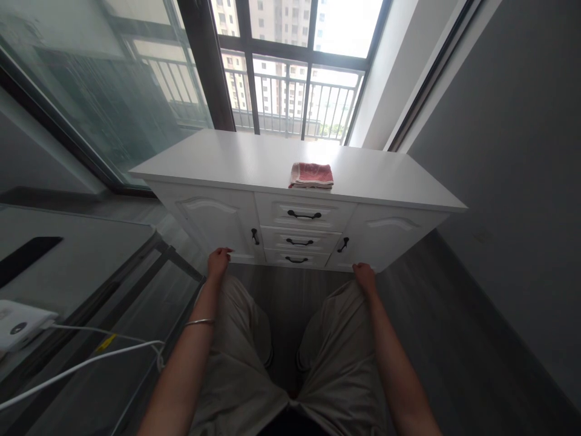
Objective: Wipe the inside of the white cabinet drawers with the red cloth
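Note:
Beyond my left knee is my left hand (218, 264), its fingers curled in and no object visible in them. My right hand (364, 278) is by my right knee, also with fingers curled and nothing visible in it. Both hands appear in front of the lower part of a white cabinet (218, 163); whether they touch it I cannot tell. On the cabinet top, near its front edge, lies a folded red and white towel (312, 175). The middle drawers (305, 215) and the side doors (381, 233) with black handles are closed.
A glass-sided table (91, 242) stands at the left, with a black flat object (29, 257), a white device (22, 324) and white cables (91, 363). Behind the cabinet are dark-framed windows (313, 57). A grey wall (508, 163) rises at the right.

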A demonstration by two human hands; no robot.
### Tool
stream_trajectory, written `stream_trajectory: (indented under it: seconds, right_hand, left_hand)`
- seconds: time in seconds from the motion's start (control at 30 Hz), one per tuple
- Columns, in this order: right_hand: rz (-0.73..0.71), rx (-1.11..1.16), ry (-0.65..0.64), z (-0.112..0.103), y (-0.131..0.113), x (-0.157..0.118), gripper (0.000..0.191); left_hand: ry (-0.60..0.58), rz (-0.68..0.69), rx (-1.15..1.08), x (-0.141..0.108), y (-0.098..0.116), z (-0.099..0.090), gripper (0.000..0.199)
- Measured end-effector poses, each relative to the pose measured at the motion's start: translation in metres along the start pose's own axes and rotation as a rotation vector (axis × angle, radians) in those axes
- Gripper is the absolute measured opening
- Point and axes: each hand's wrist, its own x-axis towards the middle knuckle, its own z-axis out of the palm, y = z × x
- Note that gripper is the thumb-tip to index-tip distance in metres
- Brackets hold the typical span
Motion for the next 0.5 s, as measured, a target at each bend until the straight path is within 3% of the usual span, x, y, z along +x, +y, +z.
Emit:
stream_trajectory:
  seconds: [0.5]
  right_hand:
    - [0.014,-0.032,-0.022,0.0011,-0.0016,0.0006,0.037]
  left_hand:
    - [0.017,-0.001,-0.021,0.0024,-0.0022,0.0008,0.045]
